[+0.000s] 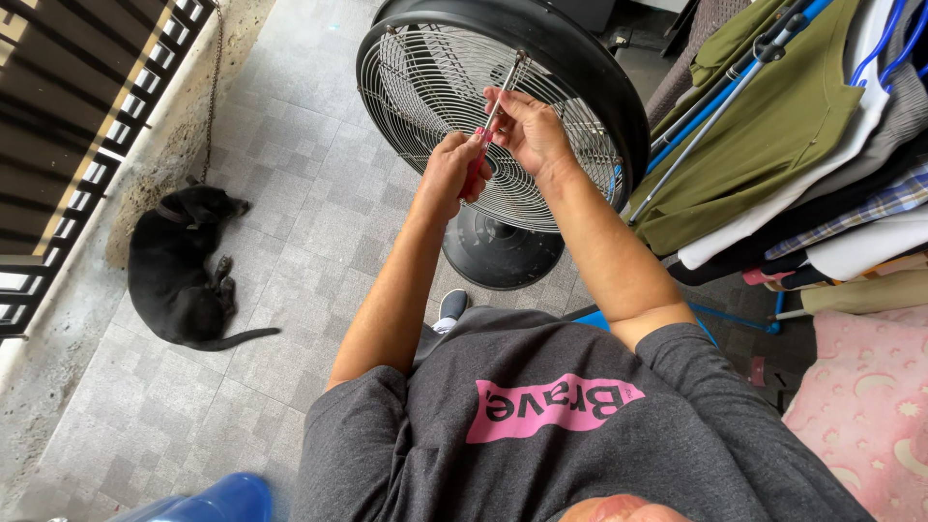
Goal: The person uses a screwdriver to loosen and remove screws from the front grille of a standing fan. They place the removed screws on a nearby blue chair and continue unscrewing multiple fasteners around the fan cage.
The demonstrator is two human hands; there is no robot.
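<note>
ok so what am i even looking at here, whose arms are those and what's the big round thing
The picture comes from a camera worn on a person's head, looking down, so the arms and the grey shirt at the bottom are the wearer's own. The big round thing is a standing fan with a wire grille and a round black base, set on a grey tiled floor. Both hands are raised in front of the grille. The left hand grips the red handle of a screwdriver, whose metal shaft points up toward the grille. The right hand steadies the shaft near its upper part. On the left a black dog lies on the tiles beside a barred gate. On the right, clothes hang on a drying rack, with a pink cushion below.
</note>
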